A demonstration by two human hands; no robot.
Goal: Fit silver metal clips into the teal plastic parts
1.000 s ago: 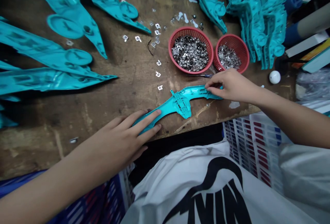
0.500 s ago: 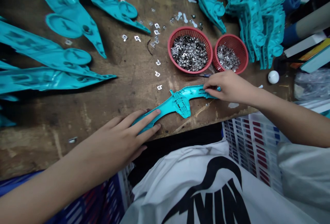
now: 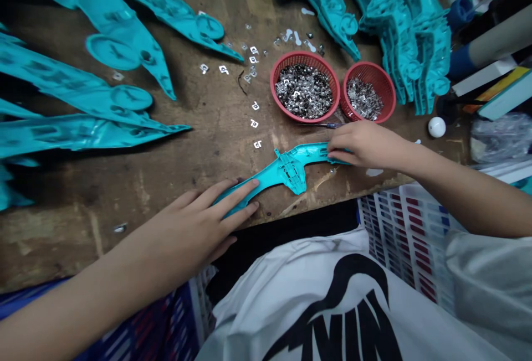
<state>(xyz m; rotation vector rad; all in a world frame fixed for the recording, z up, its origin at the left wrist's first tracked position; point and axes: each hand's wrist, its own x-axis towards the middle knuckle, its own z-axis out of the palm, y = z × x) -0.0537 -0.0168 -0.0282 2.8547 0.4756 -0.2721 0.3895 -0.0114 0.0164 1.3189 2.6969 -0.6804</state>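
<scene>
A curved teal plastic part (image 3: 293,170) with a ribbed bracket in its middle lies near the table's front edge. My left hand (image 3: 208,217) rests on its left end, fingers stretched out and apart over the plastic, with the thumb off the near side. At the other end, my right hand (image 3: 361,142) has its fingers pinched together against the part. Whatever they may hold is hidden. Just beyond that hand are a red basket (image 3: 272,87) of small metal clips and a smaller red basket (image 3: 393,95) of shiny small pieces. A thin tool (image 3: 328,125) lies between hand and baskets.
Teal parts (image 3: 70,81) are spread at the left, and more teal parts (image 3: 411,45) are stacked at the back right. Loose metal clips (image 3: 254,123) dot the wooden table (image 3: 166,167). A white ball (image 3: 436,127) sits at the right. Below the edge stands a white crate (image 3: 407,233).
The view has shifted slightly. My right hand's fingers have closed in lower over the part's right end, covering a blue tip seen there before. My left hand stays put.
</scene>
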